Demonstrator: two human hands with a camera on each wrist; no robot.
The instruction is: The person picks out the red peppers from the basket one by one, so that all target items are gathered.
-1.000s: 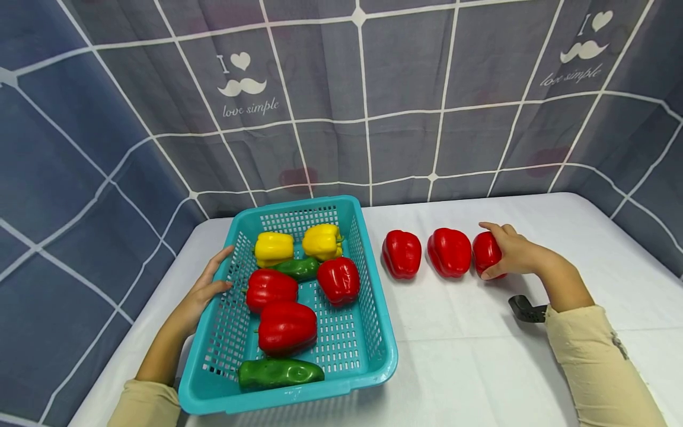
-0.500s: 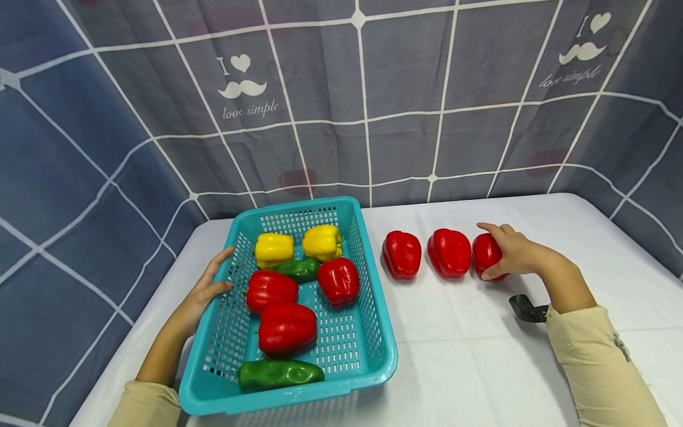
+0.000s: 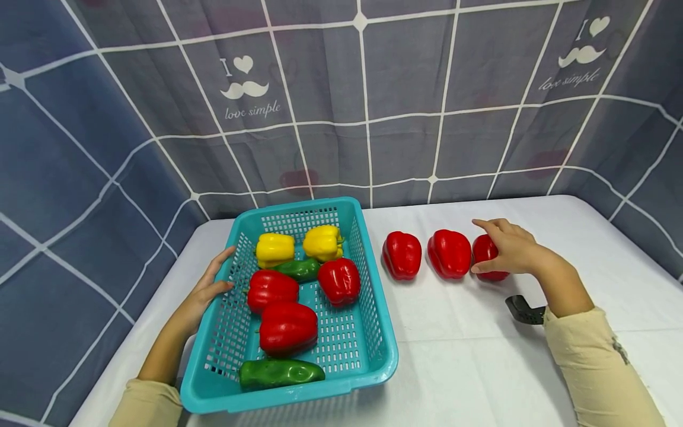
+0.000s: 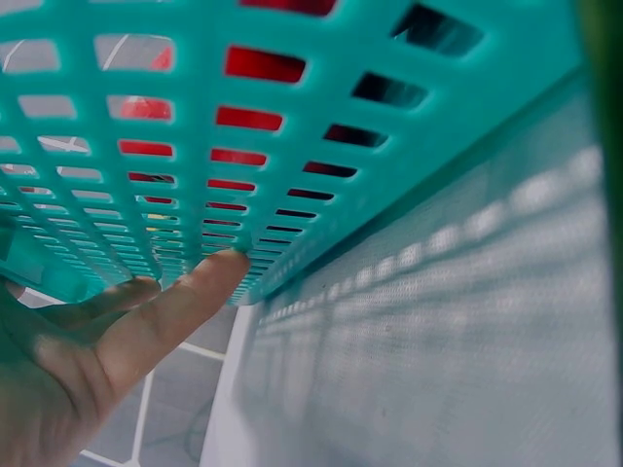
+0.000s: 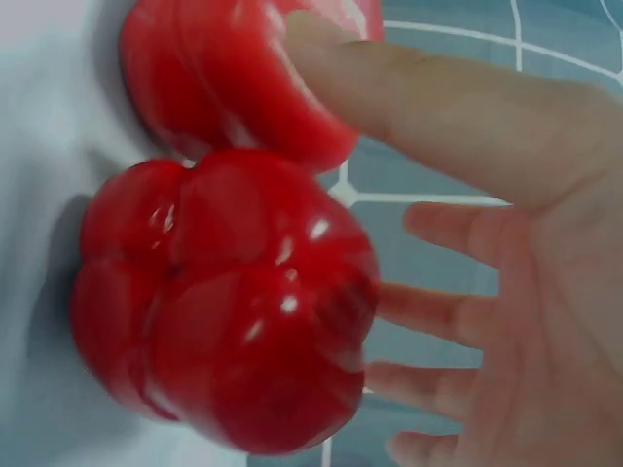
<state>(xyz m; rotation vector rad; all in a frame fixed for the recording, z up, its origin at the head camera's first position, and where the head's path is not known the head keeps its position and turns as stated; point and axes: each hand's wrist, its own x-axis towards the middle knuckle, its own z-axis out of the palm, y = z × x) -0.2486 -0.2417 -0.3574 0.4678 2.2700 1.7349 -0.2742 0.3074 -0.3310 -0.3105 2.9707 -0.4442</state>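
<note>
My left hand [image 3: 197, 299] lies along the left rim of a turquoise perforated basket [image 3: 385, 350]. Thumb and fingers are stretched against its side, and the left wrist view shows the thumb [image 4: 185, 311] against the mesh. My right hand [image 3: 512, 246] is over the rightmost red bell pepper [image 3: 484, 249], fingers spread and thumb apart from them. Its thumb overlaps one pepper [image 5: 234, 88] in the right wrist view, with another [image 5: 229, 311] between thumb and fingers. Two more red bell peppers, one in the middle [image 3: 450, 254] and one nearer the basket [image 3: 402, 255], complete a row.
The basket holds two yellow bell peppers [image 3: 274, 249], several red ones [image 3: 288, 329] and two long green peppers [image 3: 281, 373]. A black curved piece [image 3: 525, 309] projects from the right sleeve. A grey grid-patterned curtain [image 3: 320, 148] stands behind the white-covered table [image 3: 453, 367].
My right hand has shifted slightly left and up over the rightmost red bell pepper, its thumb coming off the pepper's lower edge. The left hand and the basket stay in place.
</note>
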